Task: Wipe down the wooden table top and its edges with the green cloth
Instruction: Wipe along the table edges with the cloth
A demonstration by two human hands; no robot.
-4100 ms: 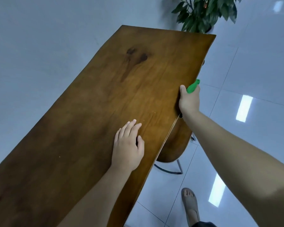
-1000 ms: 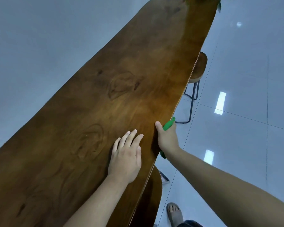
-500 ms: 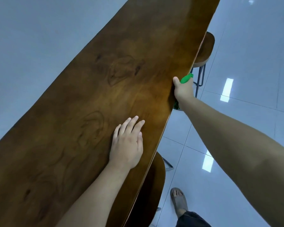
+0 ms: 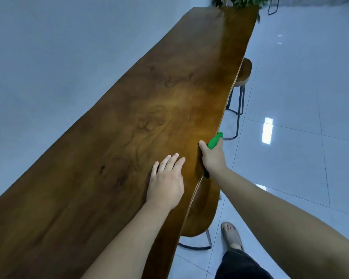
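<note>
A long, dark wooden table top [image 4: 141, 125] runs from the lower left to the upper right of the head view. My right hand [image 4: 213, 157] grips the table's right edge, thumb on top, shut on the green cloth [image 4: 215, 140]. One end of the cloth sticks out above my fingers; the rest is hidden under the edge. My left hand [image 4: 166, 182] lies flat on the table top, palm down, fingers together, a little left of the right hand and holding nothing.
Two wooden stools with metal legs stand under the right edge, one near [image 4: 205, 214] and one farther [image 4: 243, 74]. A leafy plant [image 4: 238, 1] sits past the far end. A pale wall runs along the left. My sandalled foot [image 4: 231, 235] rests on the glossy tiled floor.
My right hand with the cloth has slid back along the right edge toward me, ending close to the left hand. The left hand stays flat on the top; the view has tilted up.
</note>
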